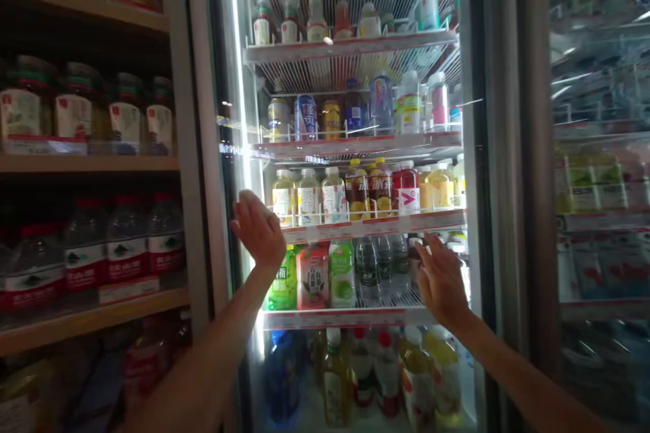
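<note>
My left hand (pixel 260 230) is raised at the left side of a lit drinks cooler, fingers stretched out and nothing visible in them. It is nearest to the row of bottles with white caps, including a pale tea bottle (pixel 283 197). My right hand (pixel 441 277) is at the right side, fingers apart and holding nothing I can see. Near its fingertips stand clear water bottles (pixel 367 269) with dark labels. Between the hands are a green carton-like drink (pixel 342 274) and a red drink pack (pixel 313 277). Whether either hand touches the glass, I cannot tell.
Reflections lie across the cooler's front. Above are shelves with cans such as a blue can (pixel 305 118); large bottles (pixel 334 379) stand at the bottom. Wooden shelves (pixel 91 164) with bottles are on the left, and another glass-fronted cooler (pixel 602 216) is on the right.
</note>
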{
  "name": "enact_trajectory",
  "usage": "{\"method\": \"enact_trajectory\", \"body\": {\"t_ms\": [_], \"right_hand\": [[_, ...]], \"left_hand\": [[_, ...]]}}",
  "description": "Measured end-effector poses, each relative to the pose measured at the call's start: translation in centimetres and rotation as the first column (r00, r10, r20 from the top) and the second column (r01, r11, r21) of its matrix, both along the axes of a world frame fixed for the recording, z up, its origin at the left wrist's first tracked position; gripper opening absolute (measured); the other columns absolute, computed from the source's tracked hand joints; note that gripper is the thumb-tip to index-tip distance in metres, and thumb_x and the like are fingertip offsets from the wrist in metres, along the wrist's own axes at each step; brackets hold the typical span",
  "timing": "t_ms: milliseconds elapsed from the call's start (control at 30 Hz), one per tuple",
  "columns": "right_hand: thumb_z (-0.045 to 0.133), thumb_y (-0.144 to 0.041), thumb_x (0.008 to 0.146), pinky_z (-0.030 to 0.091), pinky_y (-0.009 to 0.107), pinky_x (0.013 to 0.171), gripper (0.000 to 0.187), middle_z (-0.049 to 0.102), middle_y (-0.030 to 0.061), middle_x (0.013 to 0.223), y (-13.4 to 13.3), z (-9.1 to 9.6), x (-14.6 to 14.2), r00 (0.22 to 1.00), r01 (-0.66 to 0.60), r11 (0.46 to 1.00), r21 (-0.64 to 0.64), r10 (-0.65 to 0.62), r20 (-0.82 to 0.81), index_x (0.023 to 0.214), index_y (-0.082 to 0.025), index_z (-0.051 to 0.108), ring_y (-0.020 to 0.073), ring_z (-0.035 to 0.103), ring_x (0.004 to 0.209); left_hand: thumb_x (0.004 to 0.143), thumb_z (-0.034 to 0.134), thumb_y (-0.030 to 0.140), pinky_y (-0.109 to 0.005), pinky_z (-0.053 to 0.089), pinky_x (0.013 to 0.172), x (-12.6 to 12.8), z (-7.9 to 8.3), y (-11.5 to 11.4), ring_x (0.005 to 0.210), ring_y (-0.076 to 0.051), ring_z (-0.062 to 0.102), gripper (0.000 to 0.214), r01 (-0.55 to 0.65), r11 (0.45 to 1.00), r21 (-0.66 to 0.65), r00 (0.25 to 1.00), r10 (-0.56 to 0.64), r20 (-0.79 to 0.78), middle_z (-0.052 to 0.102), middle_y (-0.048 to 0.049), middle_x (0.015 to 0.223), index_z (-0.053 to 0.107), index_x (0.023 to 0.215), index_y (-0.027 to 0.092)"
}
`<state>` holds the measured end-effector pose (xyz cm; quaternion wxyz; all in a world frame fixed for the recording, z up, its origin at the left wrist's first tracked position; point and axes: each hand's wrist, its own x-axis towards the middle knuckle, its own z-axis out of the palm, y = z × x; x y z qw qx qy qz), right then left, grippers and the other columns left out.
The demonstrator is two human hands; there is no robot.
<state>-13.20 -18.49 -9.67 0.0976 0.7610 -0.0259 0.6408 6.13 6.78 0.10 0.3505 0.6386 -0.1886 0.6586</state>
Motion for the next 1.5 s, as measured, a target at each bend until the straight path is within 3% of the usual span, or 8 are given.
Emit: {"method": "enact_trajectory", "body": {"t_ms": [167,333,533,733,933,1100,1300,1500], "right_hand": [[0.037,-0.011,0.083,0.03,0.051,0.104,0.06,0.031,0.0115,0.145,-2.2,1.4,-0.9,0.999,0.044,0.998,0.038,-0.045,0.03,0.141,-0.021,0.025,0.0268,0.026,0.135],[0.038,-0.015,0.083,0.033,0.05,0.103,0.058,0.032,0.0123,0.144,-5.6,2.2,-2.6,0.992,0.053,0.99,0.131,-0.068,0.11,0.139,-0.019,0.028,0.0271,0.027,0.134],[0.036,-0.012,0.083,0.034,0.051,0.103,0.057,0.035,0.0134,0.142,-5.6,1.4,-3.4,0.996,0.042,0.991,0.124,-0.051,0.07,0.139,-0.019,0.027,0.0264,0.028,0.134],[0.034,-0.009,0.082,0.035,0.05,0.104,0.058,0.034,0.0144,0.142,-6.9,1.1,-4.6,0.997,0.04,0.982,0.182,-0.051,0.051,0.139,-0.016,0.029,0.0252,0.027,0.134],[0.033,-0.008,0.082,0.036,0.051,0.104,0.06,0.035,0.0139,0.142,-7.3,0.8,-4.4,0.997,0.03,0.975,0.222,-0.046,0.066,0.141,-0.017,0.025,0.025,0.028,0.134],[0.03,-0.008,0.084,0.037,0.049,0.104,0.062,0.037,0.0125,0.141,-8.1,0.6,-4.6,0.992,-0.048,0.979,0.198,0.024,0.121,0.144,-0.019,0.018,0.0236,0.032,0.132],[0.031,-0.01,0.085,0.035,0.049,0.105,0.062,0.034,0.0105,0.144,-7.6,1.1,-6.4,0.986,-0.103,0.973,0.208,0.072,0.149,0.144,-0.021,0.016,0.0229,0.031,0.133],[0.033,-0.012,0.086,0.034,0.05,0.106,0.062,0.035,0.0094,0.143,-8.0,0.9,-8.1,0.982,-0.079,0.976,0.204,0.042,0.183,0.145,-0.023,0.016,0.0238,0.033,0.132]], "left_hand": [[0.088,0.036,0.028,-0.044,0.015,0.112,-2.5,2.1,-4.2,0.136,-0.02,0.025,0.052,0.063,0.853,0.518,0.969,-0.177,0.175,0.035,-0.0057,0.144,0.027,0.14,0.024],[0.086,0.036,0.028,-0.056,0.012,0.109,-2.7,5.1,-5.1,0.138,-0.031,0.015,0.056,0.091,0.991,-0.098,0.995,-0.095,-0.03,0.023,-0.0164,0.148,0.027,0.14,0.011],[0.089,0.035,0.026,-0.041,0.013,0.113,-7.1,4.7,-12.2,0.136,-0.019,0.023,0.052,0.038,0.727,0.685,0.93,-0.277,0.242,0.033,-0.0038,0.145,0.026,0.14,0.024],[0.086,0.04,0.027,-0.056,0.015,0.109,-7.1,6.9,-11.8,0.135,-0.032,0.023,0.056,0.159,0.97,0.184,0.972,-0.187,0.142,0.028,-0.0132,0.146,0.029,0.139,0.015],[0.088,0.035,0.023,-0.038,0.015,0.112,-9.4,3.7,-16.1,0.133,-0.016,0.031,0.056,-0.012,0.572,0.82,0.832,-0.449,0.326,0.035,-0.0017,0.144,0.018,0.142,0.026],[0.088,0.036,0.023,-0.051,0.013,0.11,-10.1,4.3,-17.8,0.136,-0.028,0.022,0.056,0.103,0.886,0.452,0.942,-0.233,0.24,0.028,-0.0116,0.146,0.022,0.142,0.016],[0.089,0.033,0.024,-0.036,0.02,0.111,-12.9,1.2,-21.9,0.132,-0.015,0.031,0.044,-0.198,0.469,0.861,0.735,-0.51,0.447,0.037,0.002,0.143,0.04,0.132,0.023],[0.088,0.031,0.021,-0.048,0.018,0.11,-14.0,3.5,-23.7,0.137,-0.024,0.021,0.049,-0.038,0.646,0.762,0.903,-0.304,0.303,0.026,-0.0086,0.147,0.031,0.137,0.013]]}}
